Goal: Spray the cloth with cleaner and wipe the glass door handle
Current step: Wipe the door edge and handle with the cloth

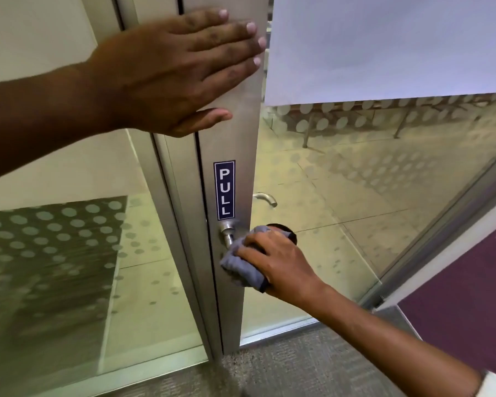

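Right hand (pixel 272 262), lower centre of frame, clenched round grey cloth (pixel 241 267), cloth pressed over handle (pixel 229 234) on door frame (pixel 232 133). I judge wiping step in hand; no sprayer in view. Above handle, PULL sticker (pixel 224 190). Upper left, left hand (pixel 181 70) open, flat against frame, bracing door. Beyond glass (pixel 355 196), far-side handle (pixel 265 198). Next I'd rub along lever, then its base, with door braced.
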Tool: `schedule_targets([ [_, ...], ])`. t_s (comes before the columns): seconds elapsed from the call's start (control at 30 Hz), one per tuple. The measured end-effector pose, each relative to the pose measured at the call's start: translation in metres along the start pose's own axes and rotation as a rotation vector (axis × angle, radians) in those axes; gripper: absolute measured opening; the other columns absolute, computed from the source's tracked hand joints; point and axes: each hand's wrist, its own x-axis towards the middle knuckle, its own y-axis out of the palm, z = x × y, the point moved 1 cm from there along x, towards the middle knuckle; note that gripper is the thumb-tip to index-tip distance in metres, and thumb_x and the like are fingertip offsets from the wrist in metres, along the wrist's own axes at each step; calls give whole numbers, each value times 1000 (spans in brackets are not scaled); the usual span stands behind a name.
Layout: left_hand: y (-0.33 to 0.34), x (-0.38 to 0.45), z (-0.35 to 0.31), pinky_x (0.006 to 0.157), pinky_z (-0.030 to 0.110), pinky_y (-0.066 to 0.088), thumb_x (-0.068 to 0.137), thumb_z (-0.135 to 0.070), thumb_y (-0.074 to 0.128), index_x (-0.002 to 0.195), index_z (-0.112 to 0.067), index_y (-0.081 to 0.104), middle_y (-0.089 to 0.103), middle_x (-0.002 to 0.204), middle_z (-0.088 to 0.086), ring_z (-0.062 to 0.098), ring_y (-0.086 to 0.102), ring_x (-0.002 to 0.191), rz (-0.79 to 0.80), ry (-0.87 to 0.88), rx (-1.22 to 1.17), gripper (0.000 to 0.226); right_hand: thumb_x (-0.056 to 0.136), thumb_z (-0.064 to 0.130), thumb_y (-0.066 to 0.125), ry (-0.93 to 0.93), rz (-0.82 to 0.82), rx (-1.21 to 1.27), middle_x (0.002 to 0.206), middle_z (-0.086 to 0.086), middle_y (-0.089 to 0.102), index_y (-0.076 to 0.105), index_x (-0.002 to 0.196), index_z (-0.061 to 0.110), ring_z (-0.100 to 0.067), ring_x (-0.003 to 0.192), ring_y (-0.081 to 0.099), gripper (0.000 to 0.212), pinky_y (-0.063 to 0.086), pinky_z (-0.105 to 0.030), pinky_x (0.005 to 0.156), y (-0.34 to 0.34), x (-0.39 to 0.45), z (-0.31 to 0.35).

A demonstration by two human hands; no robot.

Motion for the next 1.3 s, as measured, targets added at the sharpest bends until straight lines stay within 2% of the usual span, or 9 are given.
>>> schedule_targets([
  [0.13,2,0,1,126,50,14,105,-43,10,155,3,11,14,163,26,38,14,153,30,4,-6,68,89,24,68,-115,-174,-2,128,-13,60,63,123,17,-30,121,54,35,43,-48,105,12,-35,-42],
  [0.27,2,-1,1,126,49,16,106,-43,10,155,3,12,15,163,26,38,14,153,36,2,-29,67,94,26,62,-65,-242,63,137,-13,49,63,126,15,-34,131,47,34,36,-51,112,24,-46,-59],
  [0.37,3,0,1,126,49,16,106,-43,8,155,3,11,14,163,27,38,14,153,49,-1,-28,67,91,22,66,160,-338,199,144,-13,42,58,128,17,-33,139,39,39,36,-49,112,38,-53,-48],
  [0.47,4,-1,1,126,49,16,106,-43,6,155,3,9,11,164,26,37,11,154,78,-8,-31,67,81,3,73,468,-443,470,152,-8,34,55,130,24,-20,143,34,56,36,-26,112,49,-57,-26],
  [0.53,3,0,0,126,49,17,106,-43,6,155,2,8,10,164,25,36,11,154,84,-15,-56,67,85,10,71,686,-590,692,151,-6,40,54,131,30,-6,137,41,53,39,-12,103,50,-52,-11],
  [0.67,3,-1,0,124,51,21,105,-43,6,156,1,8,11,164,24,36,12,154,91,-22,-90,67,91,28,67,1098,-899,1177,117,1,69,59,115,48,-5,111,63,32,50,-23,92,43,-26,12],
  [0.83,2,0,0,125,50,18,105,-43,5,155,2,8,11,164,25,36,12,154,74,-19,-83,67,91,28,67,1370,-1038,1576,117,-12,71,62,121,13,-21,105,69,34,54,-41,95,40,-11,17],
  [1.07,1,0,0,125,50,18,105,-43,4,154,3,10,14,162,28,39,14,153,49,-10,-45,68,89,18,71,1533,-1083,1666,111,-14,70,60,123,6,-27,95,72,38,57,-45,89,39,-1,47],
  [1.3,0,0,-1,126,50,16,105,-44,5,155,2,10,14,162,27,39,13,153,31,-17,-49,68,94,13,62,1547,-1182,1852,130,-17,62,49,133,12,-31,118,62,40,46,-53,105,36,30,86],
])
